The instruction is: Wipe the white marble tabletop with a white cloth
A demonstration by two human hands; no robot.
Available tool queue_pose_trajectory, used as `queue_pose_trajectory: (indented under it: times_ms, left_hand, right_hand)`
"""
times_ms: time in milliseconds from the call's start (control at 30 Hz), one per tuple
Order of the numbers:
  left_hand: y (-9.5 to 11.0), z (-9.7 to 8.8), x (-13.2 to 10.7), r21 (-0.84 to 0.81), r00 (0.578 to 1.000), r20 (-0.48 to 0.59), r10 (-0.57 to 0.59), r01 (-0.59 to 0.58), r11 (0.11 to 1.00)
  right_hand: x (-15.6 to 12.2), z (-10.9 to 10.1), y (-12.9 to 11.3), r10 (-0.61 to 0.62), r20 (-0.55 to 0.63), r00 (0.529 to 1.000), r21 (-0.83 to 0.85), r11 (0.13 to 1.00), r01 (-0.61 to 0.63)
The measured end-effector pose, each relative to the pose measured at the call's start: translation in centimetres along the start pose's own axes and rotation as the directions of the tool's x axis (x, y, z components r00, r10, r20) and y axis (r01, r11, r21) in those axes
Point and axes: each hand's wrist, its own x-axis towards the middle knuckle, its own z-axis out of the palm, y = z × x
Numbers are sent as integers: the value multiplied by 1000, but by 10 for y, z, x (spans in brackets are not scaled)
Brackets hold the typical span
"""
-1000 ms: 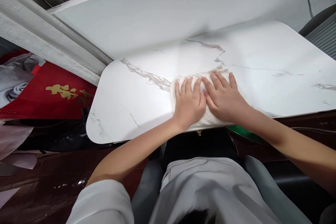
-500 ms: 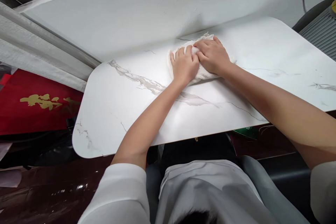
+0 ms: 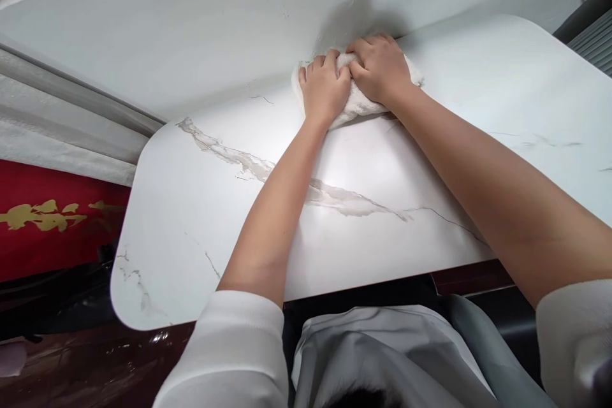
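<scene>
A white cloth (image 3: 358, 101) lies bunched on the white marble-patterned table (image 3: 229, 217), close to where the tabletop meets the wall. On its left part presses my left hand (image 3: 325, 89), fingers curled over the fabric. My right hand (image 3: 381, 69) grips the cloth's right part, its fingertips near the wall. The two hands are side by side, thumbs almost touching, and part of the cloth is hidden under them.
A pale wall (image 3: 215, 25) runs along the table's far edge. To the left are a white curtain-like panel (image 3: 62, 115) and a red sheet with gold markings (image 3: 48, 217). A grey ribbed object (image 3: 593, 41) stands at the far right.
Both hands have pushed the cloth forward across the tabletop, up to the wall. The camera view has shifted too, with the table appearing closer.
</scene>
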Motion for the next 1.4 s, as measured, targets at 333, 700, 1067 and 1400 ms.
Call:
queue_pose_trajectory:
  times_ms: [333,700,1067,1400]
  left_hand:
    - [-3,1,8,35,1000,4,-4,4,999]
    - [14,-8,-44,19,998,36,-57,57,998]
    - [56,-22,-149,21,994,106,-9,6,1000]
    - [92,-32,-212,-54,970,205,130,-121,991]
  right_hand:
    - [19,14,15,-22,-9,1000,-96,995,21]
    - [-45,-3,-1,-114,-59,992,-5,994,113]
    - [-166,-50,-7,-222,-18,975,-87,972,220]
    - [-240,-71,14,-274,-98,957,-117,958,262]
